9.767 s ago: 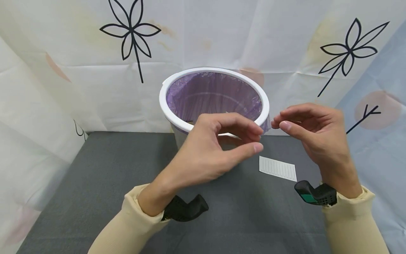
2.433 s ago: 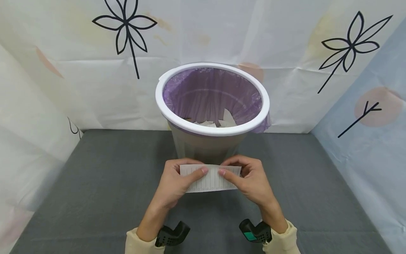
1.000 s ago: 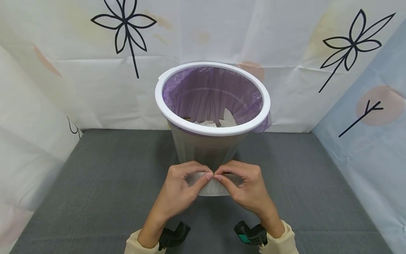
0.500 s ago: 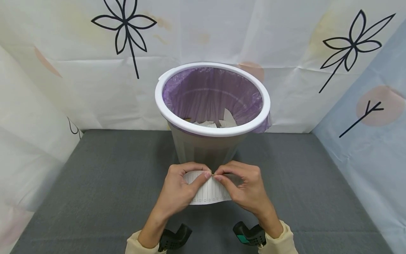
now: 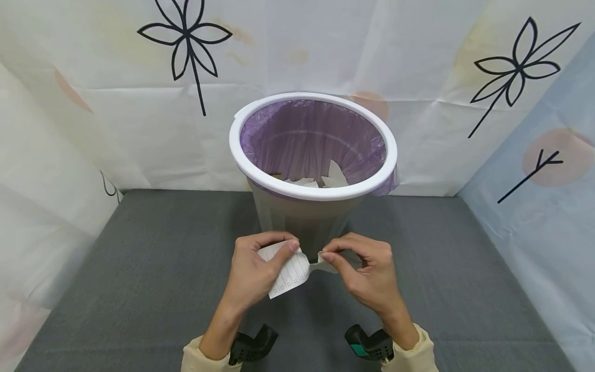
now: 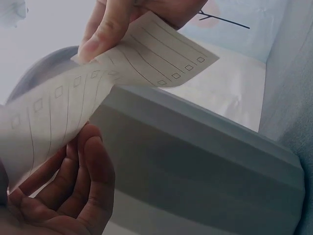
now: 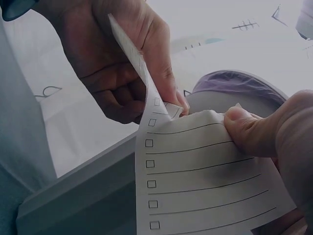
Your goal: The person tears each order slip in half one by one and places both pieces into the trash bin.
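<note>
A lined white paper slip [image 5: 290, 272] with small checkboxes stretches between both hands in front of the bin. My left hand [image 5: 253, 271] pinches its left part between thumb and fingers. The other part is pinched by my right hand [image 5: 364, 268] and is mostly hidden behind those fingers. A ragged tear runs down from the top edge, and the two parts still join at a narrow twisted neck near the bottom. In the right wrist view the torn edge of the paper [image 7: 195, 166] shows beside the right thumb [image 7: 239, 122].
Behind the hands stands a bin [image 5: 297, 212] with a white rim and a purple bag liner [image 5: 309, 134]. Several paper scraps [image 5: 332, 175] lie inside it. A dark grey cloth [image 5: 176, 268] covers the table, and printed fabric [image 5: 302, 46] hangs behind.
The slip, earlier lying on the table, is now in both hands. Since half a second ago the hands have drawn apart, and the paper has torn downward and twisted.
</note>
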A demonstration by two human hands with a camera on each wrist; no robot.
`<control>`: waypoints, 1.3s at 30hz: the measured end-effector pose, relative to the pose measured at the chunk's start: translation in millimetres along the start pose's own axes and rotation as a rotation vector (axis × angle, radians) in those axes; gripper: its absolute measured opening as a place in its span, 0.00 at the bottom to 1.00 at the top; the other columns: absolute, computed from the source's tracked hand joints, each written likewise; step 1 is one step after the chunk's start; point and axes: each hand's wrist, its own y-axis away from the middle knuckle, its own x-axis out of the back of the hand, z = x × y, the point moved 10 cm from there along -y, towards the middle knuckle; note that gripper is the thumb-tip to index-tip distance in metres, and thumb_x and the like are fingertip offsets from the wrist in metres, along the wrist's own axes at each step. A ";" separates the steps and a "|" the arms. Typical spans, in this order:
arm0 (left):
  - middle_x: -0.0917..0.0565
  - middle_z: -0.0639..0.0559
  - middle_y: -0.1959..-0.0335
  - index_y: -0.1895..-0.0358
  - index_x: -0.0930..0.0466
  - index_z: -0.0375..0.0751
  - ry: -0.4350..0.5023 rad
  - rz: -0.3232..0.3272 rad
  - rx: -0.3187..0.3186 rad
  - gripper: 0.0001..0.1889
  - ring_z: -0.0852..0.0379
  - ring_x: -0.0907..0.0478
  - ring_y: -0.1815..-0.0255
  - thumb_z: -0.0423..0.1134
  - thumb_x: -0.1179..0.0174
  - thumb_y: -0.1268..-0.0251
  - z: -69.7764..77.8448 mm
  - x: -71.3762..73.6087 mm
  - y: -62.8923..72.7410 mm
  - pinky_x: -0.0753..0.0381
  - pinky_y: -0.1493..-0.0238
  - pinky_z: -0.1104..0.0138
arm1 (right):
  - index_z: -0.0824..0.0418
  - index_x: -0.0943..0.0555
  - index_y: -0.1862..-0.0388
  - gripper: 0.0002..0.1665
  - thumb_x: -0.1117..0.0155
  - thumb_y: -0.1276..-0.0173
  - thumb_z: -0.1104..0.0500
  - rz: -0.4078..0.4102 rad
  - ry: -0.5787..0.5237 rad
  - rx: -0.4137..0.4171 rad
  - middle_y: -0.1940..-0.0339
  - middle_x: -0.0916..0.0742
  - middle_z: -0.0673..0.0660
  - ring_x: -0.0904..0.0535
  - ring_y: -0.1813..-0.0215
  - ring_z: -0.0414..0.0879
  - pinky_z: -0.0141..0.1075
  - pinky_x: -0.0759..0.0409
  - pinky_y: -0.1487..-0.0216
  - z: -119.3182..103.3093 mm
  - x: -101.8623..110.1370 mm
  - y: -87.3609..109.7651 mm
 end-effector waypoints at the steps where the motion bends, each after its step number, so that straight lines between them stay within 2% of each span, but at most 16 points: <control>1: 0.13 0.51 0.72 0.65 0.11 0.34 0.001 0.004 0.000 0.03 0.55 0.19 0.80 0.31 0.29 0.38 -0.3 1.2 -0.2 0.21 0.78 0.66 | 0.65 0.13 0.66 0.05 0.29 0.31 0.63 0.000 -0.001 0.002 0.72 0.12 0.57 0.19 0.74 0.44 0.28 0.22 0.72 0.1 0.0 0.0; 12: 0.12 0.51 0.71 0.64 0.10 0.34 -0.014 0.079 0.017 0.02 0.56 0.19 0.80 0.29 0.30 0.38 -0.7 17.6 -2.7 0.21 0.78 0.68 | 0.71 0.15 0.68 0.06 0.28 0.34 0.68 0.043 -0.053 0.008 0.73 0.13 0.59 0.20 0.74 0.44 0.29 0.23 0.73 0.7 9.2 -0.6; 17: 0.13 0.51 0.71 0.64 0.11 0.34 -0.030 0.103 -0.010 0.02 0.54 0.20 0.78 0.29 0.29 0.38 3.0 26.4 -3.0 0.20 0.76 0.65 | 0.70 0.14 0.69 0.06 0.27 0.35 0.67 0.064 -0.013 0.019 0.74 0.13 0.58 0.20 0.74 0.43 0.29 0.25 0.75 -0.3 18.5 -1.3; 21: 0.13 0.50 0.70 0.64 0.11 0.33 -0.033 0.117 -0.008 0.02 0.54 0.20 0.77 0.29 0.29 0.38 3.3 31.8 -2.6 0.20 0.75 0.65 | 0.71 0.15 0.70 0.07 0.26 0.36 0.68 0.090 0.015 0.020 0.74 0.13 0.59 0.21 0.74 0.42 0.28 0.24 0.73 0.2 29.0 -1.4; 28: 0.13 0.50 0.69 0.64 0.11 0.34 -0.044 0.130 -0.011 0.02 0.54 0.19 0.76 0.29 0.29 0.39 4.3 35.1 -2.1 0.20 0.75 0.65 | 0.73 0.14 0.69 0.04 0.26 0.38 0.71 0.130 0.016 -0.006 0.74 0.13 0.60 0.19 0.72 0.41 0.26 0.22 0.70 4.9 41.9 1.1; 35: 0.12 0.50 0.68 0.63 0.11 0.33 -0.048 0.126 -0.002 0.03 0.53 0.19 0.75 0.29 0.29 0.38 5.0 35.0 -1.8 0.19 0.75 0.64 | 0.71 0.14 0.67 0.06 0.27 0.42 0.78 0.124 0.012 -0.021 0.73 0.13 0.60 0.18 0.72 0.42 0.26 0.21 0.68 5.6 43.6 1.7; 39: 0.12 0.50 0.68 0.64 0.11 0.33 -0.046 0.127 -0.002 0.03 0.53 0.19 0.75 0.29 0.29 0.38 4.6 35.5 -2.0 0.19 0.75 0.64 | 0.72 0.14 0.67 0.06 0.28 0.42 0.77 0.122 0.018 -0.024 0.73 0.13 0.60 0.18 0.72 0.43 0.26 0.21 0.68 5.4 43.8 1.4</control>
